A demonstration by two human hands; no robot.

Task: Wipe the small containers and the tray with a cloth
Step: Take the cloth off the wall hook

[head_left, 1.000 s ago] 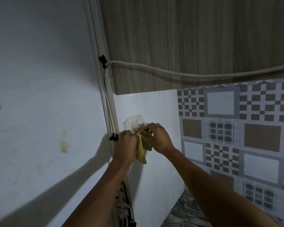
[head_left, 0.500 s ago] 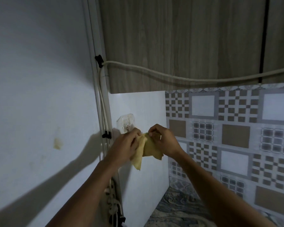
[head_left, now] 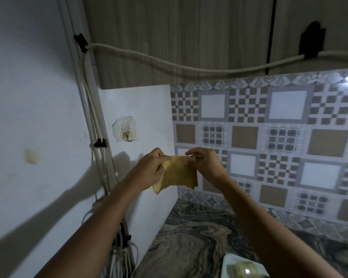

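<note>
A small yellow cloth (head_left: 179, 173) hangs spread in the air between my hands, in front of the wall corner. My left hand (head_left: 151, 169) pinches its upper left edge and my right hand (head_left: 204, 164) pinches its upper right edge. At the bottom edge of the view a pale tray (head_left: 227, 263) shows its near corner on the marbled counter, with a small container (head_left: 244, 267) inside it, partly cut off by the frame and my right forearm.
A clear stick-on hook (head_left: 126, 129) sits bare on the white side panel. White cables (head_left: 92, 117) run down the wall corner and across the wooden cabinet (head_left: 179, 33) above. Patterned tiles (head_left: 269, 137) back the marbled counter (head_left: 189, 237).
The cloth has come off the wall hook and moved down and right, away from the wall, and now hangs spread between both hands. The view has swung down, bringing counter and tray into sight.
</note>
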